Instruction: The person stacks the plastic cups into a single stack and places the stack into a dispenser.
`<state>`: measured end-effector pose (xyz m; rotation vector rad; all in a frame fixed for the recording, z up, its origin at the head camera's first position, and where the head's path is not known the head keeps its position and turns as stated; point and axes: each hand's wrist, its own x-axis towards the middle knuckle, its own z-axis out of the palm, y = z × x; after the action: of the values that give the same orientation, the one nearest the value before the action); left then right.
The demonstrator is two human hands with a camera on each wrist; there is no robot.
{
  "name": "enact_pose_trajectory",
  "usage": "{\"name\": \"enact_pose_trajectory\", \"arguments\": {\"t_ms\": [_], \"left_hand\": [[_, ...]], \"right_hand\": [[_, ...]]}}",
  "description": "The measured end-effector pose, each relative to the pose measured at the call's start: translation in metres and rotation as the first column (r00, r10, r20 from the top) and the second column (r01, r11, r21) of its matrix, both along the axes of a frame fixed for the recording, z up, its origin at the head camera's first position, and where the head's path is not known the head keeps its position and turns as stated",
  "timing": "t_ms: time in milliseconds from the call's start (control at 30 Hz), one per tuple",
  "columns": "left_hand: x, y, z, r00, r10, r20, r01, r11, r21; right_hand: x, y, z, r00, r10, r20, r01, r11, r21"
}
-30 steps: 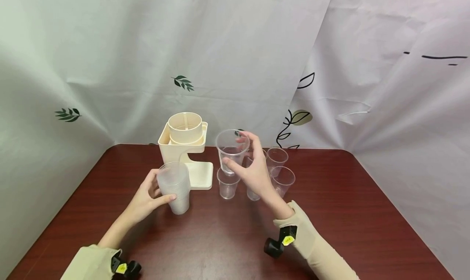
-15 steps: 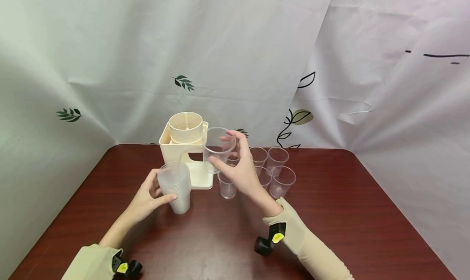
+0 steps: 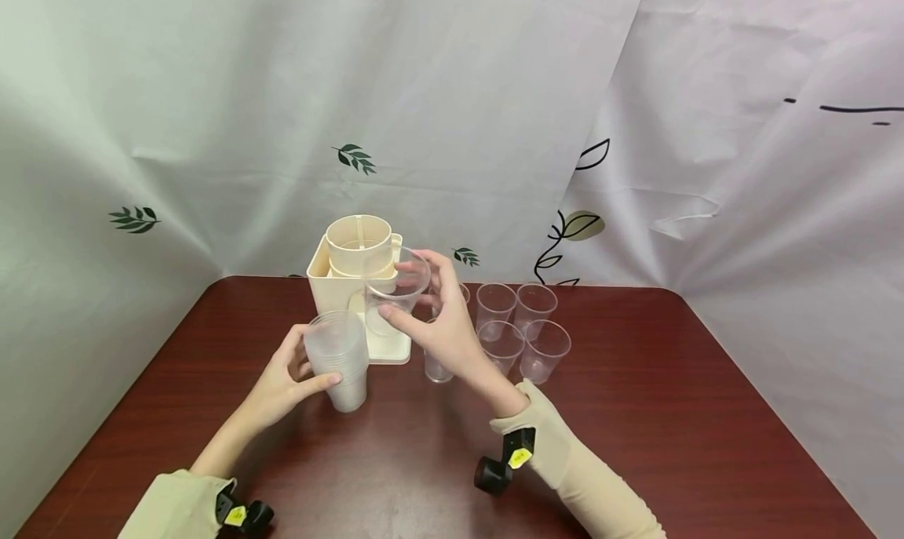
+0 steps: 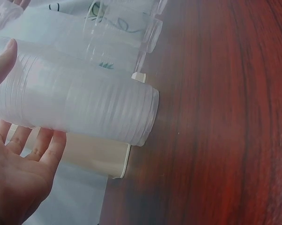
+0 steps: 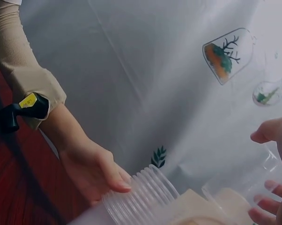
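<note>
A stack of nested clear plastic cups (image 3: 340,370) is gripped by my left hand (image 3: 278,382), thumb on the near side. Whether its base touches the table cannot be told. In the left wrist view the cup stack (image 4: 85,101) lies between the thumb and the fingers of the left hand (image 4: 21,176). My right hand (image 3: 446,327) holds a single clear cup (image 3: 387,292) by its side, mouth up, just right of the stack and raised above the table. The right wrist view has the right hand (image 5: 278,180) at the edge, its cup partly cut off.
Behind the stack stands a cream holder (image 3: 332,294) with a round cup-like part (image 3: 359,249) on top and a flat foot. Several clear cups (image 3: 542,352) stand mouth up in two rows to the right, partly behind the right arm. A printed curtain (image 3: 452,115) backs the dark red table (image 3: 636,445).
My right hand has carried the single cup left, from above the standing cups to in front of the cream holder, close to the stack. The left hand and its stack stay nearly still.
</note>
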<state>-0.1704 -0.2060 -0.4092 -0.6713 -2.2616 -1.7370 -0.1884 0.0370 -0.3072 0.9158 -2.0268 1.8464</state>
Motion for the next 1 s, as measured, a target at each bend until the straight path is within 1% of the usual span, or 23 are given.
{"name": "enact_pose_trajectory", "arguments": {"t_ms": [167,367,633,767,1000], "left_hand": [[0.0,0.001,0.0,1.0,-0.004,-0.002,0.004,1.0,0.01],[0.0,0.001,0.001,1.0,-0.004,-0.009,0.004,1.0,0.001],[0.001,0.002,0.002,1.0,-0.009,-0.011,0.009,1.0,0.002],[0.001,0.002,0.002,1.0,-0.008,-0.009,0.008,1.0,0.008],[0.001,0.002,0.002,1.0,-0.011,-0.006,0.012,1.0,0.011]], "right_hand": [[0.0,-0.006,0.001,0.999,0.04,0.033,-0.039,0.999,-0.017],[0.002,-0.012,0.002,0.994,0.082,0.072,-0.077,0.995,-0.068],[-0.001,-0.024,-0.003,0.986,0.135,0.1,-0.123,0.986,-0.112],[-0.002,-0.028,-0.005,0.981,0.155,0.117,-0.142,0.983,-0.117],[-0.005,-0.033,-0.011,0.981,0.158,0.111,-0.147,0.984,-0.101]]}}
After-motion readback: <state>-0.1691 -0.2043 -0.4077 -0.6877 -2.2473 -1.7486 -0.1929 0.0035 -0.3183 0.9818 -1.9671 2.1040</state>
